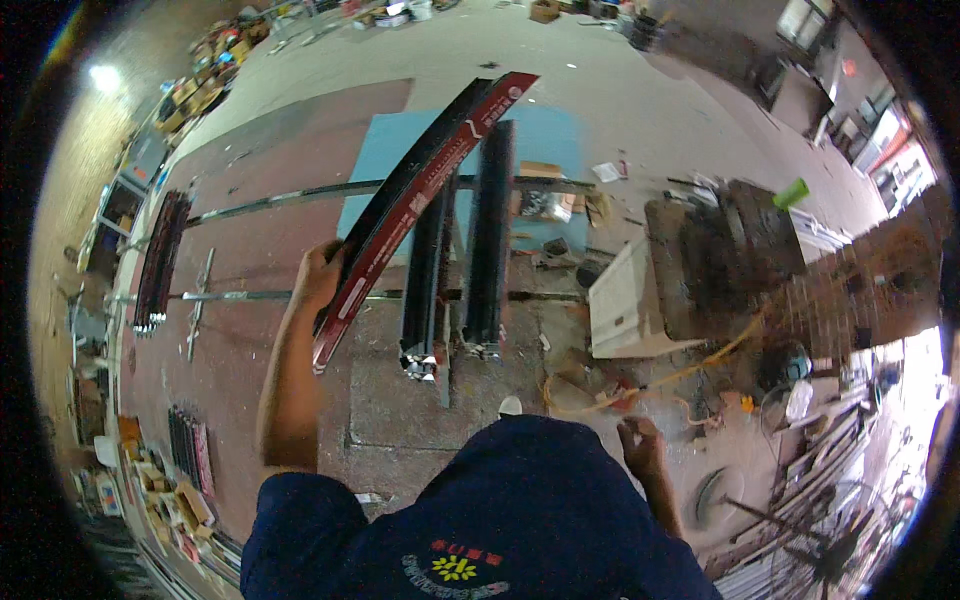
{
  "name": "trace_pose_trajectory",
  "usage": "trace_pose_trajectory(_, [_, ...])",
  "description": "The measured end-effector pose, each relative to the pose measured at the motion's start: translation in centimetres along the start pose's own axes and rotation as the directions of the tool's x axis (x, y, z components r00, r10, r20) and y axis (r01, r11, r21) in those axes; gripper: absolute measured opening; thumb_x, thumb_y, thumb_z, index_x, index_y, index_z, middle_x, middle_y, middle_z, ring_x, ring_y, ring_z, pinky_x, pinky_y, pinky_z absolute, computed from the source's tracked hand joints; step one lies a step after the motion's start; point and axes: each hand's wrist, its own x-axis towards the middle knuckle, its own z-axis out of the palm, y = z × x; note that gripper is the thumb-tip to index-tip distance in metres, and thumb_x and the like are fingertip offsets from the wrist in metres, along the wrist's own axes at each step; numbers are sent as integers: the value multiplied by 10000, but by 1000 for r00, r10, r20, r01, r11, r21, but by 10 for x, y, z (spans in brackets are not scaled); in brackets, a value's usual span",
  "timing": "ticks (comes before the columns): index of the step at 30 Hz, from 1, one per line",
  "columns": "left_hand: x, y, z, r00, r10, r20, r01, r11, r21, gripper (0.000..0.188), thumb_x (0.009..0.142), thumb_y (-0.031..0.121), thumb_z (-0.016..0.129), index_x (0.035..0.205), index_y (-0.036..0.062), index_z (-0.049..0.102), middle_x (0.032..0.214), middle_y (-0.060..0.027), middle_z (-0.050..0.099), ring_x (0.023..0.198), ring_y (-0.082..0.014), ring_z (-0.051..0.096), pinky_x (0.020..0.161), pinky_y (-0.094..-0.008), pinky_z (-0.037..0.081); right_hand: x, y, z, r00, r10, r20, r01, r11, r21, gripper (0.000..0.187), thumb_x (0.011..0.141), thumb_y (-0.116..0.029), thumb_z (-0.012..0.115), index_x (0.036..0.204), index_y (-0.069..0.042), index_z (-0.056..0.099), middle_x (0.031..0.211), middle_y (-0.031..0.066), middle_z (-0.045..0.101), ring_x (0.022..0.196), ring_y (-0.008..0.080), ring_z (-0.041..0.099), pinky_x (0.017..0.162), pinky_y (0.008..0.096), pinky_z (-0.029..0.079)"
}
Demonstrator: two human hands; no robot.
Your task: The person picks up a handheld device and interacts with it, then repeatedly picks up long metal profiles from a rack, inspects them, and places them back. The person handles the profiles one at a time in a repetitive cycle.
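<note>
A long black metal profile (425, 185) with a red printed strip along its side slants up and away, held near its lower end. My left hand (318, 275) is closed around that end, arm stretched forward. Under and right of it, two stacks of black profiles, the left stack (425, 290) and the right stack (487, 240), lie lengthwise across two long crossbars (545, 296). Their near ends show bare, shiny metal. My right hand (645, 447) hangs low at my right side, fingers loosely bent and apart, with nothing visible in it.
Another bundle of dark profiles (160, 262) rests across the crossbars' left ends. A shorter dark bundle (188, 447) lies on the floor at lower left. To the right stand a dark-topped workbench (720, 265) with a pale side panel, a yellow hose (690, 378) and a fan (720, 497).
</note>
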Motion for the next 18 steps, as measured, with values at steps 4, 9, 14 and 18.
trace_pose_trajectory(4, [-13,37,27,948,-41,317,131,954,-269,243,982,169,525,1061,-19,658,879,-59,676,780,-130,580,716,-284,468,26,-66,-33,983,-161,-88,167,984,58,230,890,-170,639,1049,-4,635,1041,191,654,983,341,633,844,395,495])
trace_pose_trajectory(9, [-26,116,82,813,139,565,88,930,-356,287,984,218,555,1092,-29,651,917,-60,677,825,-110,572,737,-282,474,19,-109,-85,930,-277,-243,274,961,-46,181,887,-129,631,1026,-15,651,1058,170,653,1009,321,613,885,378,477])
trace_pose_trajectory(14, [-32,163,147,605,255,754,-6,949,-317,324,984,273,560,1106,-13,654,932,-68,673,831,-115,562,746,-303,475,6,-110,-130,824,-400,-402,333,915,-228,156,862,-91,640,999,-20,657,1069,158,649,1027,316,599,921,390,458])
trace_pose_trajectory(18, [-49,229,200,457,327,827,-229,942,-246,274,968,244,553,1068,10,656,897,-160,688,799,-220,637,749,-369,485,-16,-81,-163,749,-361,-555,218,926,-307,211,849,-106,661,1041,-19,648,1149,159,619,1108,340,563,1002,413,407])
